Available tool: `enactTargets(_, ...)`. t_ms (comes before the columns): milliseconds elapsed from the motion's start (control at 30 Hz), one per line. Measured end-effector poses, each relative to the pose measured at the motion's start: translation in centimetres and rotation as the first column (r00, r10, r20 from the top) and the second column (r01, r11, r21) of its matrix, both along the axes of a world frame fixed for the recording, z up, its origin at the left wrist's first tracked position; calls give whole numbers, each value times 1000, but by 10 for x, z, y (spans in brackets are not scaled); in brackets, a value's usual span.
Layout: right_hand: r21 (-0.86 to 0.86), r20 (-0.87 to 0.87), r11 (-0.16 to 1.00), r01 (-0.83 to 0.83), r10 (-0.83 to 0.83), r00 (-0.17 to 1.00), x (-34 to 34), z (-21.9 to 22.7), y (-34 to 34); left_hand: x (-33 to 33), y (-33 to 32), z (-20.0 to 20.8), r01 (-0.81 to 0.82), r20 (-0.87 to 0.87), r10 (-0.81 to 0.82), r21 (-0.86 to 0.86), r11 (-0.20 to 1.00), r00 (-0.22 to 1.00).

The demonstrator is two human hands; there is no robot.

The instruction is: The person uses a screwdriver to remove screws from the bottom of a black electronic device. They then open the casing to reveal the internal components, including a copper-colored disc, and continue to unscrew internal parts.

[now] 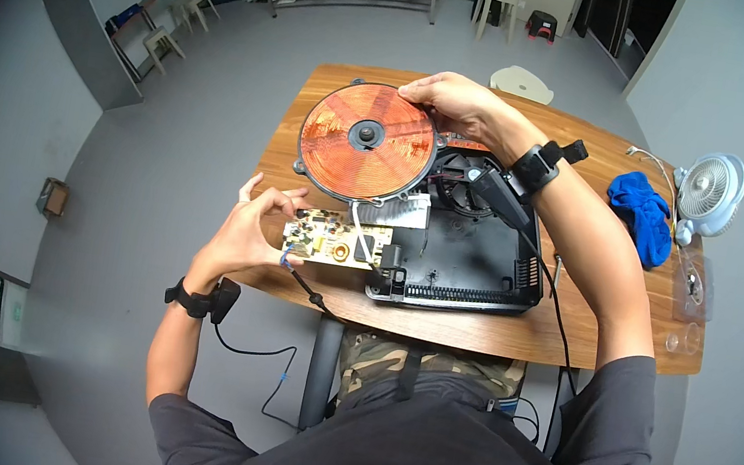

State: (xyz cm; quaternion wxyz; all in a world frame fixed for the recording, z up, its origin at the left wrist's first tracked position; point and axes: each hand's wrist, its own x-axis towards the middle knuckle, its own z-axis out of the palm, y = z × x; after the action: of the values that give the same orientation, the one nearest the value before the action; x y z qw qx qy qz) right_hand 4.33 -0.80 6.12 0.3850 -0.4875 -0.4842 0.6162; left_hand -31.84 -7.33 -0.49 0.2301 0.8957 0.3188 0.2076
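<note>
- On the wooden table [513, 328]: opened black cooker housing [469, 263], fan well and vent slots showing, sitting near the front edge.
- Right hand [456, 102] up at the far rim of the copper coil disc [367, 139], fingers closed on its edge, holding it tilted up over the housing's left side.
- Left hand [254, 226] pinched on the left end of the pale circuit board [337, 240], thumb and fingers clamped around it, board held just off the table's front left corner, touching the housing.
- White wires running from coil down to board; black cord [304, 292] dropping off the table edge below the hand.
- Off to the right, well apart: blue cloth [643, 212], small white fan [712, 189], some clear plastic bits near the edge.
- Black bands on both wrists.
</note>
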Motion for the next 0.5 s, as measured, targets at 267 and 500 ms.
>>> enactTargets(267, -40, 25, 999, 7, -6, 1000, -66, -56, 52, -55, 12, -12, -171, 36, 182, -209, 963, 983)
enactTargets(500, -62, 99, 997, 41, -35, 995, -96, -68, 55, -82, 19, -40, -165, 74, 192, -274, 947, 979)
